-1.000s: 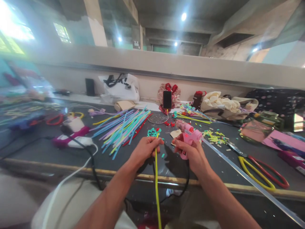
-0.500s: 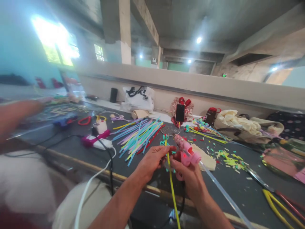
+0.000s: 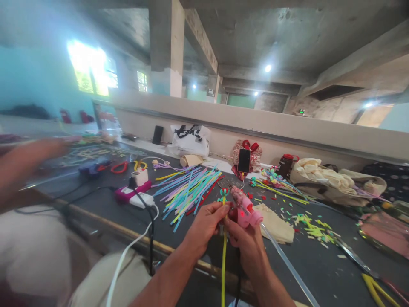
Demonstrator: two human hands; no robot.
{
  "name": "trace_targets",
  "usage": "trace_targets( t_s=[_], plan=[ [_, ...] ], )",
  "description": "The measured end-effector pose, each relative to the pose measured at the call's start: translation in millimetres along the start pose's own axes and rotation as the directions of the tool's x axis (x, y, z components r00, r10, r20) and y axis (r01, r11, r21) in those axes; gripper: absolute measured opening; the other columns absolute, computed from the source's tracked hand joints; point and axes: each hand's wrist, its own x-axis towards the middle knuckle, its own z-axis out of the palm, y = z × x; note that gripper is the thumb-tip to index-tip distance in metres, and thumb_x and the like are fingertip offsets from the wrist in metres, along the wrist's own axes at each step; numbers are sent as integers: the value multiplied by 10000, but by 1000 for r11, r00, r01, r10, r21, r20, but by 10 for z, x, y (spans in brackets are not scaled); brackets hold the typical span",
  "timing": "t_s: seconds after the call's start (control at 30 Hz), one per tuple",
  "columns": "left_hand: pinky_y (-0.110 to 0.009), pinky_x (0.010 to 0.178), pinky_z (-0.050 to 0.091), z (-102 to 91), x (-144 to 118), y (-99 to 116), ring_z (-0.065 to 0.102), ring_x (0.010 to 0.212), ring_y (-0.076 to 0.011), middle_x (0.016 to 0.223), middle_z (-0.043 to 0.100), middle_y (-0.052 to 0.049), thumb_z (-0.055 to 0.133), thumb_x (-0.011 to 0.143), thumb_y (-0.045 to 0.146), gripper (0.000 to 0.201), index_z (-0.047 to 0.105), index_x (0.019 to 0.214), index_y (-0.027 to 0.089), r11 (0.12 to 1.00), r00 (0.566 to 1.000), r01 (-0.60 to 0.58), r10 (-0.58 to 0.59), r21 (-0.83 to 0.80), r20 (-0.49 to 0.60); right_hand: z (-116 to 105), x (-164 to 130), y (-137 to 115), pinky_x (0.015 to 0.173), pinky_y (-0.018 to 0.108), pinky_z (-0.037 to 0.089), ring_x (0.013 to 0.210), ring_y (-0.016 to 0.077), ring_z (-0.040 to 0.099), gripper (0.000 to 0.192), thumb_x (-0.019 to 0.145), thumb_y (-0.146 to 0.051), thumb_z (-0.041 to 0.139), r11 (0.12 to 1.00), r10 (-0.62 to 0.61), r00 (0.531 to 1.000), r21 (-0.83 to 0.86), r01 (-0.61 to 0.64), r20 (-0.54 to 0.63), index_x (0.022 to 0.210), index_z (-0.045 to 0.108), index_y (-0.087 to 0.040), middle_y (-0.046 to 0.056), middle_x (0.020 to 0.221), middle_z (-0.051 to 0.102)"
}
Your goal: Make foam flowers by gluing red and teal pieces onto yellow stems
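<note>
My left hand [image 3: 204, 224] pinches the yellow stem [image 3: 223, 256] just under its teal tip, and my right hand [image 3: 246, 241] grips the pink glue gun [image 3: 244, 209] — both held above the surface [image 3: 319, 264]. With fingertips this close to the nozzle, I judge a burn or stray glue likely.

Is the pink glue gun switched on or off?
On. A small red light glows on the side of the pink glue gun, which the right hand holds.
</note>
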Motion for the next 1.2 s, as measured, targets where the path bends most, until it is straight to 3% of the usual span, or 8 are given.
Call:
trace_targets(
  t_s=[0.1,0.27,0.43,0.63,0.83,1.2],
  plan=[
    [-128,294,175,-2,1,10,343,349,-21,484,511,43,666,596,316,208,618,675,130,995,998,-31,25,-96,-61,-27,6,57,396,179,224,466,63,311,172,707,-313,579,998,43,999,-46,-44,-25,767,541,-156,-40,583,456],
    [-116,283,236,-47,13,17,386,335,-15,494,551,24,652,618,301,191,618,643,115,988,996,-48,36,-149,-81,-12,-7,12,390,176,244,452,61,353,215,698,-345,582,993,100,995,-65,-101,-20,809,552,-164,-34,590,491],
    [-104,261,251,-115,23,39,457,343,-24,570,621,-8,649,625,298,213,636,753,128,981,996,-12,-5,-193,-92,-146,-101,-95,408,185,326,535,108,499,346,644,-417,620,983,90,974,-140,-121,-207,897,517,-205,0,736,565],
    [-101,287,306,-97,2,55,567,433,-62,611,652,-33,665,612,242,217,650,790,119,980,997,13,-28,-198,-73,-319,-253,-156,356,181,286,436,86,443,354,629,-460,620,984,119,988,-123,-130,-96,842,534,-191,-6,605,550],
    [-103,262,252,-129,37,29,487,322,-26,539,635,-12,672,602,257,162,607,623,110,978,998,25,-36,-205,-49,-189,-311,-205,323,170,238,403,72,394,341,619,-472,615,982,95,987,-148,-113,-127,776,543,-179,-11,559,528],
    [-93,261,286,-137,26,25,494,331,-26,531,613,-1,634,642,247,143,618,664,107,973,996,85,-91,-214,-20,-103,-307,-105,405,182,299,460,80,398,309,674,-469,548,987,72,996,-139,-80,-56,728,514,-167,-35,535,450]
  ],
)
